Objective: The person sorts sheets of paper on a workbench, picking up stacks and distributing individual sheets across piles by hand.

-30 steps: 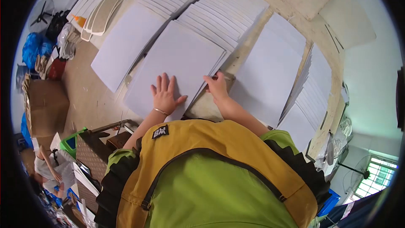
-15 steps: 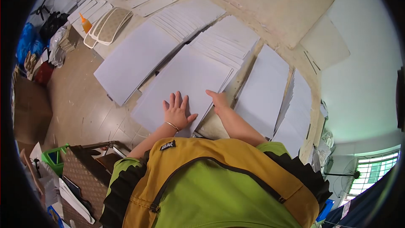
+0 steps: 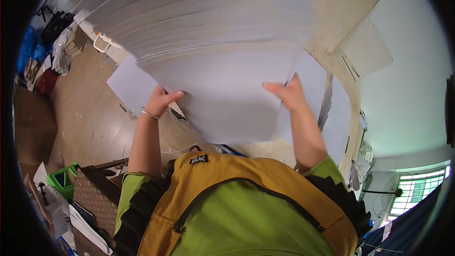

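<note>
A fanned stack of white sheets [image 3: 227, 95] is lifted off the table and tilted up in front of me, its stepped edges blurred at the top. My left hand [image 3: 160, 100] grips its left edge, thumb on top and fingers hidden underneath. On the opposite edge, my right hand [image 3: 290, 94] holds on the same way, thumb pressed over the surface. Part of another white sheet stack [image 3: 132, 83] shows on the table to the left. Right of the raised sheets lies a further white stack [image 3: 339, 111] with uneven edges.
A large beige board [image 3: 348, 14] lies at the table's far right. White-rimmed pieces [image 3: 102, 42] show at the left table edge. A green plastic stool [image 3: 64, 180] and a brown patterned panel [image 3: 97, 199] stand at lower left. Blue bags [image 3: 31, 50] sit by the far-left wall.
The middle stack has come up off the table and now hides much of it. My left hand went from lying flat on top to gripping the left edge; my right hand moved outward.
</note>
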Tool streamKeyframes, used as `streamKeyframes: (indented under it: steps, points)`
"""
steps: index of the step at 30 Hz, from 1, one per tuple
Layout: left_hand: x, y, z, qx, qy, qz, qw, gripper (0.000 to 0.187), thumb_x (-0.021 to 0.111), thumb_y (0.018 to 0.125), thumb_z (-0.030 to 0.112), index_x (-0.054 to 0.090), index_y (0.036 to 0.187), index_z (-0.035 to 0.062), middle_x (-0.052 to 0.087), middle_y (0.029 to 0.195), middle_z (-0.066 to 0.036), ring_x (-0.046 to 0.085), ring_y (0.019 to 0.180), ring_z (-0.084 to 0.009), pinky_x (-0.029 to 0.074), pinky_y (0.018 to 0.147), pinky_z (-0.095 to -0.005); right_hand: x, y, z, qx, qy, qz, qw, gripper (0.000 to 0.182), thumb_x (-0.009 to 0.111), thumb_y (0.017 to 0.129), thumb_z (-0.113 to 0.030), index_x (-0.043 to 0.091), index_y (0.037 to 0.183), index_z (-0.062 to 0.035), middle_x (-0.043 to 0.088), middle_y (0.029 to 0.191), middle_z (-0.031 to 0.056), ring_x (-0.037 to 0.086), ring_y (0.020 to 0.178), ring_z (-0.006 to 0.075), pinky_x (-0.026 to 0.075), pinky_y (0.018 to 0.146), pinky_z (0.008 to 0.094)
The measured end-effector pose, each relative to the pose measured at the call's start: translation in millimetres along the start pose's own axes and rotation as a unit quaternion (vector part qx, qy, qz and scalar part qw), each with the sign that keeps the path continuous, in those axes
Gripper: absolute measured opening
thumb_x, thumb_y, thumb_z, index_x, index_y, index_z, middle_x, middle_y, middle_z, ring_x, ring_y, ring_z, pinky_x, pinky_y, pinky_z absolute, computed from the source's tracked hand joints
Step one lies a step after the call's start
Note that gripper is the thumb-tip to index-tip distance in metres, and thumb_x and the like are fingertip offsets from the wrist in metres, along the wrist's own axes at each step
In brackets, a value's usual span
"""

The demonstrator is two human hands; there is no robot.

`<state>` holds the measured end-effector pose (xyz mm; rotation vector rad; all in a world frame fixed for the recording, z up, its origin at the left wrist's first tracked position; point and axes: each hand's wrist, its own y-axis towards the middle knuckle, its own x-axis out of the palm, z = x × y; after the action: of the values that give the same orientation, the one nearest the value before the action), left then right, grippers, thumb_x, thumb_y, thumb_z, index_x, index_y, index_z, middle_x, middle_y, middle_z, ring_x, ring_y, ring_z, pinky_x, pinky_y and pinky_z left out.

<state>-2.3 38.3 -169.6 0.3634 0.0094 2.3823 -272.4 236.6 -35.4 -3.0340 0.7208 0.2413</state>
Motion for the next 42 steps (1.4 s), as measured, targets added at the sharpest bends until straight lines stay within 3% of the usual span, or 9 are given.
streamKeyframes:
  steps: [7, 14, 18, 22, 30, 33, 35, 39, 42]
  points:
    - [25, -17, -8, -0.024, -0.157, 0.141, 0.977, 0.04, 0.071, 0.075, 0.018, 0.053, 0.107, 0.0027, 0.059, 0.099, -0.007, 0.057, 0.092, -0.0182, 0.046, 0.081, -0.032, 38, 120, -6, -0.091, -0.313, -0.067, 0.943, 0.059, 0.065, 0.076, -0.021, 0.04, 0.127, -0.0043, 0.055, 0.116, 0.0125, 0.055, 0.104, 0.0266, 0.044, 0.089, 0.037]
    - [-3, -27, -107, -0.302, -0.126, 0.283, 0.902, 0.037, 0.066, 0.079, 0.018, 0.051, 0.108, 0.0003, 0.06, 0.096, -0.01, 0.061, 0.082, -0.0254, 0.052, 0.068, -0.0399, 55, 43, 162, 0.002, -0.59, 0.065, 0.805, 0.064, 0.063, 0.075, -0.031, 0.039, 0.129, -0.009, 0.038, 0.133, 0.0181, 0.033, 0.124, 0.0327, 0.029, 0.101, 0.0465]
    - [-5, -29, -105, -0.328, -0.126, 0.246, 0.903, 0.038, 0.065, 0.08, 0.022, 0.05, 0.106, -0.001, 0.059, 0.096, -0.012, 0.061, 0.081, -0.0266, 0.053, 0.069, -0.0407, 31, -35, 224, 0.109, -0.325, 0.231, 0.911, 0.055, 0.063, 0.074, -0.025, 0.045, 0.122, -0.0046, 0.045, 0.124, 0.0203, 0.044, 0.113, 0.034, 0.038, 0.092, 0.0394]
    - [7, -33, -105, -0.351, -0.152, 0.229, 0.895, 0.038, 0.063, 0.081, 0.02, 0.047, 0.107, -0.003, 0.06, 0.095, -0.014, 0.063, 0.079, -0.0284, 0.055, 0.063, -0.0402, 34, -64, 187, 0.254, -0.149, 0.131, 0.947, 0.044, 0.063, 0.073, -0.021, 0.052, 0.111, -0.0024, 0.051, 0.116, 0.0175, 0.051, 0.103, 0.0328, 0.043, 0.084, 0.0377]
    - [19, -21, -64, -0.51, 0.279, 0.044, 0.813, 0.036, 0.063, 0.082, 0.032, 0.057, 0.087, -0.0027, 0.062, 0.067, -0.013, 0.064, 0.065, -0.0216, 0.053, 0.058, -0.0331, 14, -38, 209, -0.004, -0.423, 0.239, 0.874, 0.033, 0.063, 0.071, -0.013, 0.056, 0.101, -0.0014, 0.059, 0.099, 0.0139, 0.059, 0.085, 0.0244, 0.046, 0.075, 0.033]
    - [12, -10, -53, -0.491, 0.392, -0.108, 0.771, 0.039, 0.065, 0.08, 0.036, 0.058, 0.083, -0.0025, 0.061, 0.058, -0.012, 0.063, 0.061, -0.0197, 0.052, 0.057, -0.0314, 9, -36, 218, 0.058, -0.124, 0.152, 0.979, 0.03, 0.06, 0.071, -0.006, 0.056, 0.101, -0.0011, 0.06, 0.099, 0.0119, 0.059, 0.086, 0.0212, 0.046, 0.077, 0.0314]
    - [15, 6, -47, -0.223, 0.433, -0.085, 0.869, 0.042, 0.068, 0.076, 0.038, 0.06, 0.091, -0.0003, 0.064, 0.072, -0.014, 0.064, 0.072, -0.0217, 0.05, 0.059, -0.0328, 0, -39, 215, 0.08, 0.026, 0.105, 0.991, 0.03, 0.058, 0.072, -0.003, 0.056, 0.101, -0.001, 0.061, 0.098, 0.0109, 0.059, 0.087, 0.0197, 0.045, 0.078, 0.0305]
    - [65, 74, 19, 0.352, 0.51, 0.07, 0.782, 0.058, 0.074, 0.068, 0.037, 0.055, 0.111, 0.0035, 0.06, 0.102, -0.015, 0.053, 0.104, -0.0274, 0.04, 0.087, -0.04, -15, -50, 181, 0.143, 0.108, -0.087, 0.98, 0.034, 0.054, 0.071, 0.005, 0.057, 0.104, -0.0013, 0.061, 0.1, 0.0074, 0.058, 0.09, 0.0168, 0.045, 0.08, 0.0304]
    - [50, 114, 33, 0.319, 0.576, -0.085, 0.748, 0.059, 0.074, 0.066, 0.042, 0.056, 0.108, 0.0053, 0.058, 0.101, -0.013, 0.049, 0.103, -0.0291, 0.038, 0.087, -0.043, -13, -65, 172, 0.151, 0.142, -0.031, 0.978, 0.037, 0.054, 0.071, 0.006, 0.058, 0.107, -0.0015, 0.061, 0.1, 0.0058, 0.057, 0.091, 0.016, 0.044, 0.082, 0.0288]
